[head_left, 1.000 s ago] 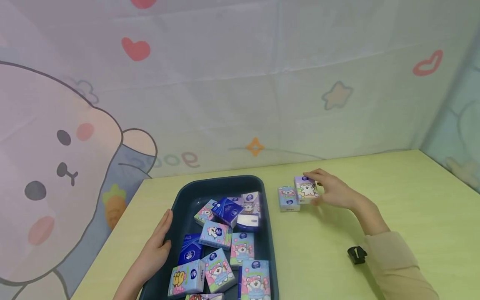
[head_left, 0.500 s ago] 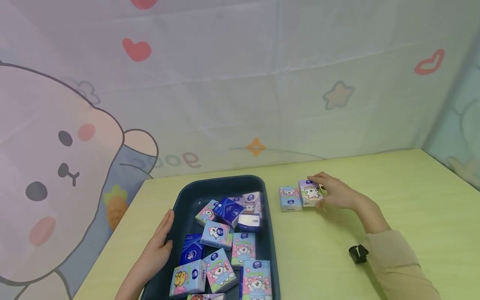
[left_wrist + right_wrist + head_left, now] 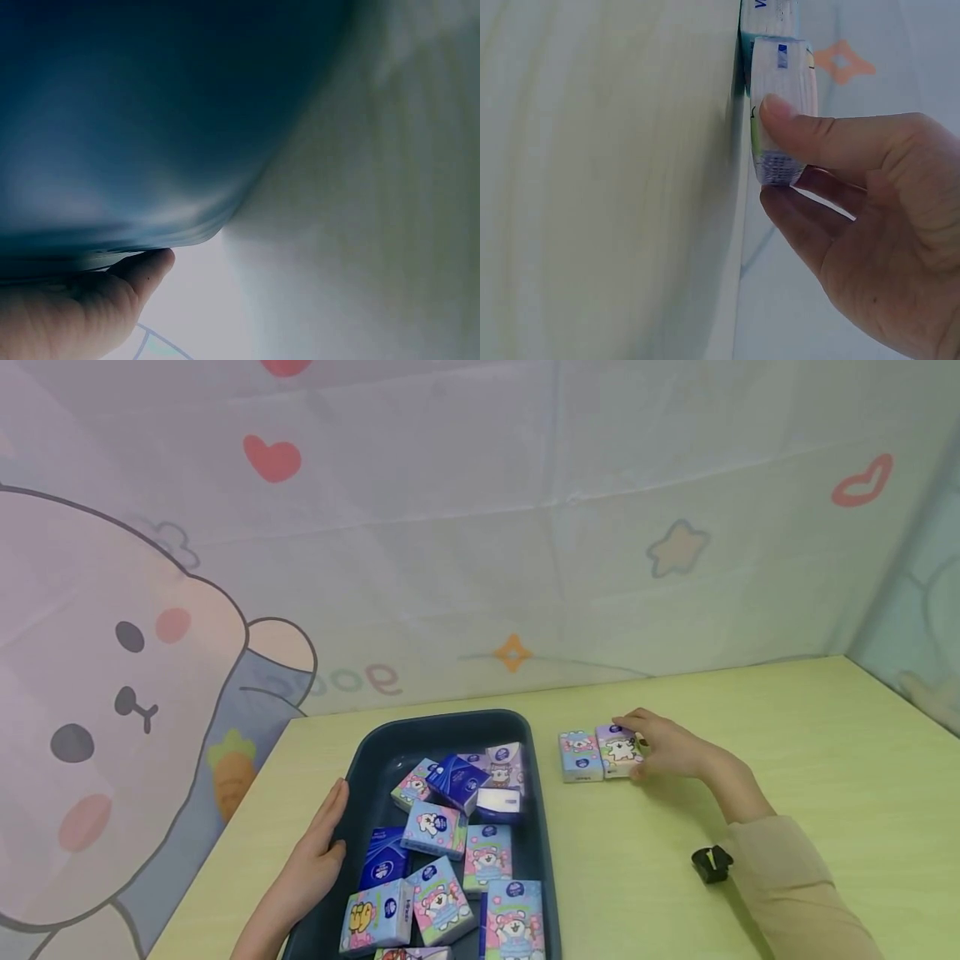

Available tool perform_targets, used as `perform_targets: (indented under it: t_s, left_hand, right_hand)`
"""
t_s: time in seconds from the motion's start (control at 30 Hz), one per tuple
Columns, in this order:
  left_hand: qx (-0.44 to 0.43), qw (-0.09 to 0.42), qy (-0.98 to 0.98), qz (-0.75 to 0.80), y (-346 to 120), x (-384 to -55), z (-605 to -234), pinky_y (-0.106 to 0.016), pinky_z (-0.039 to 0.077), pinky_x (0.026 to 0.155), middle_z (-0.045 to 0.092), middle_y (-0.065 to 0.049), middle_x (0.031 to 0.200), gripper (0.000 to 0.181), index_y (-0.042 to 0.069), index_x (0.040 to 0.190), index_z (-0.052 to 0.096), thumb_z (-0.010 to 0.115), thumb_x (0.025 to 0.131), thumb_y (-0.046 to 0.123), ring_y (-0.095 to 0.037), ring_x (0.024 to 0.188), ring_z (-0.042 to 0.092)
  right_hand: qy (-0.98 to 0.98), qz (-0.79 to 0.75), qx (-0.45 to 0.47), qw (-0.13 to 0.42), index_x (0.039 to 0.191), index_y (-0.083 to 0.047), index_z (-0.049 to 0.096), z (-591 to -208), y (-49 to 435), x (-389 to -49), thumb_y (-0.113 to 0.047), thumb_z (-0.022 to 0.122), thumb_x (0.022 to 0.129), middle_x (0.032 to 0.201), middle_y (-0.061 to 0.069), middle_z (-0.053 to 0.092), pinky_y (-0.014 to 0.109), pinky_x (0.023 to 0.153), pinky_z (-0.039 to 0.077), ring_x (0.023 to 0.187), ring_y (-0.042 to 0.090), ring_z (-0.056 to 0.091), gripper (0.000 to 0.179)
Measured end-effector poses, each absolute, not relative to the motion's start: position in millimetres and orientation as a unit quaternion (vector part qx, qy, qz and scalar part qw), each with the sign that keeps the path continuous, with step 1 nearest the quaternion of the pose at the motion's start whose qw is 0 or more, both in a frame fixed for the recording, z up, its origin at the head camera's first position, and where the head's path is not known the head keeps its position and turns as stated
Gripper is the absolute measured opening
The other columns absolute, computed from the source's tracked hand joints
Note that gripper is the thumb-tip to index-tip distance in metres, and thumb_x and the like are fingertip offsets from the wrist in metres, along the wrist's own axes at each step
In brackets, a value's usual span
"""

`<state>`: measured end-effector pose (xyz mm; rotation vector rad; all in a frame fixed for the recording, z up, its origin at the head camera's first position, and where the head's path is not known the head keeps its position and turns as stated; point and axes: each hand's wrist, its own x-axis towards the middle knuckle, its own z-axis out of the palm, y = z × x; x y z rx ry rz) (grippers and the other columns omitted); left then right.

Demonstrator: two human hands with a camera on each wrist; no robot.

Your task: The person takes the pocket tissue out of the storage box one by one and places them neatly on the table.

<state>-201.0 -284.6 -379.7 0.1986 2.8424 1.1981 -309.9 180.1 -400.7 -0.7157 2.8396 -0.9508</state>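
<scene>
My right hand (image 3: 675, 749) pinches a purple tissue pack (image 3: 619, 752) with a white cartoon animal, thumb at its near end and fingers at the far end. Just left of it on the table lies a light blue tissue pack (image 3: 581, 757), side by side with the purple one. In the right wrist view the held pack (image 3: 784, 82) is seen end-on, thumb across it. My left hand (image 3: 311, 860) lies with straight fingers along the left wall of a dark teal tray (image 3: 442, 721). Its thumb points over the rim.
Inside the tray several tissue packs lie jumbled, such as a dark blue pack (image 3: 456, 782) and a pink and blue pack (image 3: 512, 917). A small black clip-like object (image 3: 711, 864) is beside my right sleeve. A cartoon-printed cloth (image 3: 570, 568) hangs behind the yellow table (image 3: 787, 735).
My right hand has brought the purple pack slightly right and down, from overlapping the light blue pack to lying beside it. The left hand stays on the tray.
</scene>
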Motion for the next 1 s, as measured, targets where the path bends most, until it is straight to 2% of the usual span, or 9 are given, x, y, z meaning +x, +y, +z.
perform_targets:
  t_s: [0.17,0.67,1.0]
  left_hand:
    - [0.067,0.021,0.918,0.389,-285.1,-201.6,-381.0,-0.067,0.003,0.114,-0.005,-0.017,0.163,0.068,0.005,0.155,0.007,0.032,0.092,-0.008,-0.042,0.148,-0.005]
    - [0.065,0.026,0.919,0.388,-284.8,-202.0,-381.6,-0.066,0.003,0.115,-0.006,-0.015,0.163,0.069,0.006,0.155,0.006,0.031,0.093,-0.008,-0.041,0.149,-0.006]
    - [0.064,0.027,0.920,0.386,-285.2,-201.9,-380.9,-0.066,0.003,0.115,-0.006,-0.015,0.163,0.068,0.006,0.155,0.005,0.031,0.093,-0.008,-0.041,0.149,-0.006]
  right_hand:
    - [0.925,-0.303,-0.225,0.041,0.142,0.009,0.037,-400.5,177.0,-310.0,-0.001,0.075,0.072,0.141,0.029,0.041,0.059,0.103,0.041,0.122,0.043,0.049,0.080]
    - [0.929,-0.289,-0.229,0.041,0.141,0.011,0.037,-403.5,177.3,-309.5,-0.003,0.076,0.072,0.140,0.030,0.042,0.057,0.102,0.042,0.118,0.040,0.051,0.081]
    - [0.929,-0.286,-0.230,0.045,0.142,0.011,0.035,-405.4,176.9,-309.4,-0.004,0.075,0.072,0.140,0.030,0.041,0.059,0.104,0.040,0.121,0.041,0.049,0.082]
